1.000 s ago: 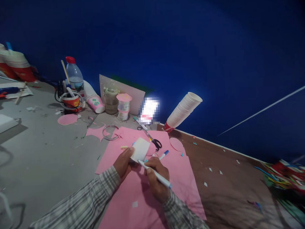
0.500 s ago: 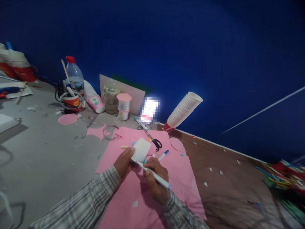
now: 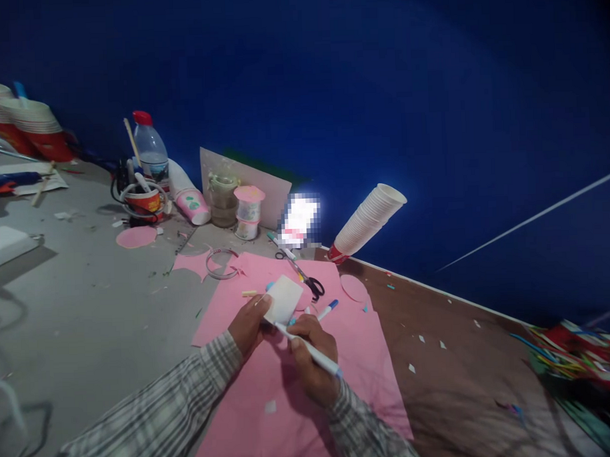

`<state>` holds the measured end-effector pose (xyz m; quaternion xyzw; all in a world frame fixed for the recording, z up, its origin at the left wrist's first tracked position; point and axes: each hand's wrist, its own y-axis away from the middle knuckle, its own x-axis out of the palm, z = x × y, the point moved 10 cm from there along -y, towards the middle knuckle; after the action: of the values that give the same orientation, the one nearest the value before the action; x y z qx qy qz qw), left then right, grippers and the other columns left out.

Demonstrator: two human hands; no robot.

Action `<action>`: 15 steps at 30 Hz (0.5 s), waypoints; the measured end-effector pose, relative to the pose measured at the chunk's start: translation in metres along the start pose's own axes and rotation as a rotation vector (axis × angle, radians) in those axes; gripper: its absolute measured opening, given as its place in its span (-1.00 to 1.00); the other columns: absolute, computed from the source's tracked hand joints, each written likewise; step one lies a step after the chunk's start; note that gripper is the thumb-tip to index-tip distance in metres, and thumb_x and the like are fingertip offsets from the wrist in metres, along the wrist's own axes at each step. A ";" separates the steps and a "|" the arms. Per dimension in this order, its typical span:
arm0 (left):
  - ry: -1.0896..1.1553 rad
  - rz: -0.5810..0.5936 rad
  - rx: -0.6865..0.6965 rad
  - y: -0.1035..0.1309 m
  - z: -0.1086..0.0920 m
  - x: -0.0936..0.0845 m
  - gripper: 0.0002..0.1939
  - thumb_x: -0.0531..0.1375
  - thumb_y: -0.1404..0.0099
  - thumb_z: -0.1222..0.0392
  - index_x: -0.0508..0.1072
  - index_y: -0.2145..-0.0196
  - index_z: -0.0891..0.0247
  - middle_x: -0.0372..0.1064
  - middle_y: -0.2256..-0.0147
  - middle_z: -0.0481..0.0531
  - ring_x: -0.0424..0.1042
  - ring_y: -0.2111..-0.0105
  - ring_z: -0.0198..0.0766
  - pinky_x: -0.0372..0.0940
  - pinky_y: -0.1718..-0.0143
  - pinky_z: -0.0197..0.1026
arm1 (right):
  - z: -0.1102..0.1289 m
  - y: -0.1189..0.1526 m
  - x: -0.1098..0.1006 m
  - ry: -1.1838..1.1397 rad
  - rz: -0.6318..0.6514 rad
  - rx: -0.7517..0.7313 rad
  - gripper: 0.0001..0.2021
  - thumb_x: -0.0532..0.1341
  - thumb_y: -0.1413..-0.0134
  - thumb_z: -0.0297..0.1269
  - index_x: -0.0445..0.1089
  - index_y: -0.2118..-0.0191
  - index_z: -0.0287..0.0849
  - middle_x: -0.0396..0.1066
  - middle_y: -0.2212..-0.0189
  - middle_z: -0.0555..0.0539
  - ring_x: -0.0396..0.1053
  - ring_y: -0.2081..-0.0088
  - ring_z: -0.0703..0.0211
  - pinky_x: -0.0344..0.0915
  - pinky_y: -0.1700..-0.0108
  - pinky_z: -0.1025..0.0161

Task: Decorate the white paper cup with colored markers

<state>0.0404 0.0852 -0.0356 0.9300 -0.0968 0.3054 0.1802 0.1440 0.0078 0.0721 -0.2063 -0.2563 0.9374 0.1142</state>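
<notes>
Stacks of red-and-white cups (image 3: 41, 131), 2 in number, stand at the upper left of the frame. Left of centre, a red cup (image 3: 147, 207) holds several pen-like things; behind it stands a red-capped bottle (image 3: 155, 157), with clear liquid inside, it seems. A pink-and-white cup (image 3: 193, 207) lies tilted beside a greenish jar (image 3: 223, 206), whose content I cannot tell. Near the centre right, a tall stack of white cups (image 3: 369, 219) leans towards the blue wall (image 3: 405, 105).

In the lower centre, the left hand (image 3: 251, 322) pinches a white piece (image 3: 285, 297), and the right hand (image 3: 315, 378) is closed around a white marker (image 3: 309, 353), its tip at the piece's lower edge. Scissors (image 3: 314, 287) lie just beyond.

Under the hands, pink paper (image 3: 360, 380) covers part of the grey bench (image 3: 102, 315); at right, scraps dot a brown surface (image 3: 471, 389).
</notes>
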 end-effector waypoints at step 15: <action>-0.048 0.009 0.011 0.000 0.000 0.000 -0.65 0.20 0.16 -0.09 0.30 0.59 0.28 0.20 0.73 -0.11 0.16 0.73 -0.28 0.10 0.78 -0.25 | 0.001 -0.001 -0.001 -0.001 -0.004 -0.005 -0.86 0.12 0.04 -0.39 0.43 0.40 -0.14 0.35 0.58 -0.01 0.33 0.48 0.02 0.28 0.39 0.14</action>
<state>0.0404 0.0854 -0.0356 0.9376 -0.1037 0.2842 0.1715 0.1446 0.0082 0.0736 -0.2057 -0.2592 0.9366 0.1156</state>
